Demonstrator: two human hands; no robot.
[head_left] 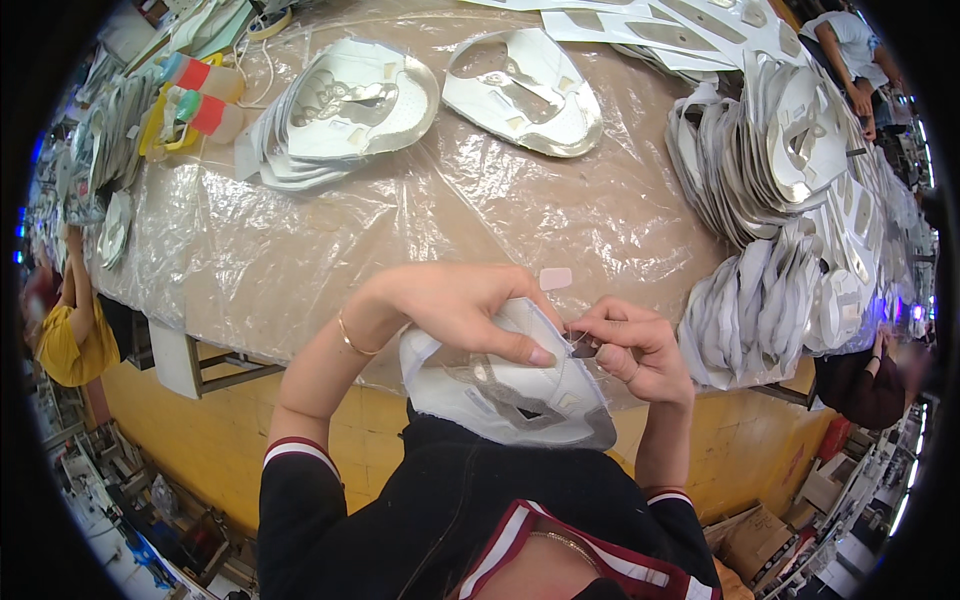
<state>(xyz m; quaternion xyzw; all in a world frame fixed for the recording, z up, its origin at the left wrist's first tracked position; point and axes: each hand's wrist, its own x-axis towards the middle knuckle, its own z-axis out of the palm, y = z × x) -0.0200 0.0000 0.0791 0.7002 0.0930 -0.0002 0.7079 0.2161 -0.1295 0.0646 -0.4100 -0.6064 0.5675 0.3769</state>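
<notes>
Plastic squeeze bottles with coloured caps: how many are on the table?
2. Both lie side by side at the table's far left: the orange-capped plastic squeeze bottle and the green-capped one just nearer. Others may be hidden.

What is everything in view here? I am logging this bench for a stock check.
shoe upper piece: one, white and silver, held in both hands at table edge
stacks of cut pieces: many, silver-white, right side
piles of cut pieces: two, silver-white, far centre
bottles: two, red and green caps, far left
plastic sheet: one, clear, over the table
small tab: one, pale pink, on sheet
left hand: grips piece
right hand: pinches its edge
</notes>
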